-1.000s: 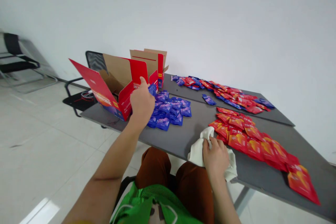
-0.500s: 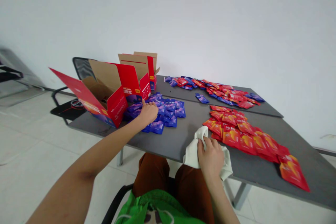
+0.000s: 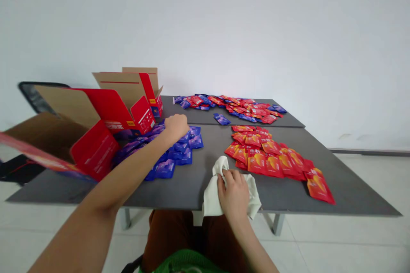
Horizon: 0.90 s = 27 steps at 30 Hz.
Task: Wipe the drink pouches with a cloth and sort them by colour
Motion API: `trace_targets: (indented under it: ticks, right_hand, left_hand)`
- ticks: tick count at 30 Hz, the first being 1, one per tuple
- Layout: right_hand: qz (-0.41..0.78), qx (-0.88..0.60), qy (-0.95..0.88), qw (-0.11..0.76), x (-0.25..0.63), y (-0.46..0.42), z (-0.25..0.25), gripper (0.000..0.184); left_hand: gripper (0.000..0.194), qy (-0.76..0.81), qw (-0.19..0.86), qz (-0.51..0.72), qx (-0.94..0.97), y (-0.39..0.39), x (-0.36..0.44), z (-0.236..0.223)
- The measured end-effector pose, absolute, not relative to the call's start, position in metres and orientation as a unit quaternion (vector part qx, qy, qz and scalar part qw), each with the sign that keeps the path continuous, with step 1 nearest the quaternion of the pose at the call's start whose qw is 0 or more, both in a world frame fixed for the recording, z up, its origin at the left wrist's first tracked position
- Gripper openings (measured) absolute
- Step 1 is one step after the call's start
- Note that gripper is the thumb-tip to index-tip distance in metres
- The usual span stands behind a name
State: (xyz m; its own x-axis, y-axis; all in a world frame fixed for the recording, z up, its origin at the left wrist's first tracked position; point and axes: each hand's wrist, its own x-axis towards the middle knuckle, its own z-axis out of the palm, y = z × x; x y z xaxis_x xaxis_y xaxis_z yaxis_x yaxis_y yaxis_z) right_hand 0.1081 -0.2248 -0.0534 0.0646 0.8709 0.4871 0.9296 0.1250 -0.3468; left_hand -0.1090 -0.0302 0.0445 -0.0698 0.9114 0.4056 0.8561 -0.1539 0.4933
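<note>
My left hand [image 3: 177, 127] is closed above the far right side of a pile of purple-blue sachets [image 3: 165, 169]; the undersides of its fingers are hidden, so anything inside them cannot be seen. At the table's near edge, my right hand [image 3: 235, 194] grips a bunched off-white cloth [image 3: 212, 198], part of which hangs over the edge. Just beyond and to the right of that cloth, red-orange sachets [image 3: 257, 162] lie overlapped in rows. The purple pile sits between my left forearm and the open red boxes.
Open red cardboard boxes, the nearest one [image 3: 94, 147] with raised flaps, line the left side. A mixed heap of red and blue sachets [image 3: 246, 108] and one loose blue sachet [image 3: 221, 119] lie at the back of the grey table [image 3: 179, 196]. A white wall stands behind.
The view has turned right, shifting everything leftward. My left hand has gone from an extended finger to a closed fist, over the purple sachets. My right hand stays on the cloth.
</note>
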Motion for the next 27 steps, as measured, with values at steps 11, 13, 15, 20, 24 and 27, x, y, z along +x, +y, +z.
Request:
trace_targets:
  ticks: [11, 13, 15, 20, 24, 27]
  right_hand:
    - [0.009, -0.649, -0.687, 0.327, 0.109, -0.227, -0.052, 0.02]
    - [0.018, -0.637, -0.693, 0.337, 0.11, -0.227, -0.054, 0.021]
    - [0.026, -0.629, -0.698, 0.342, 0.11, -0.227, -0.055, 0.021]
    - [0.036, -0.625, -0.697, 0.35, 0.11, -0.225, -0.055, 0.02]
    - [0.037, -0.609, -0.697, 0.377, 0.111, -0.225, -0.056, 0.02]
    - [0.045, -0.568, -0.685, 0.454, 0.114, -0.227, -0.06, 0.017]
  left_hand:
    - [0.064, 0.554, 0.071, 0.158, 0.815, 0.081, 0.049, 0.006]
    - [0.078, 0.545, 0.05, 0.082, 0.833, 0.087, 0.069, -0.006]
    - [0.07, 0.55, 0.022, 0.022, 0.835, 0.089, 0.083, -0.015]
    - [0.046, 0.562, -0.03, 0.054, 0.825, 0.078, 0.088, -0.025]
    - [0.049, 0.516, -0.108, 0.099, 0.844, 0.048, 0.072, -0.02]
    - [0.048, 0.479, -0.126, 0.128, 0.859, 0.011, 0.054, -0.009]
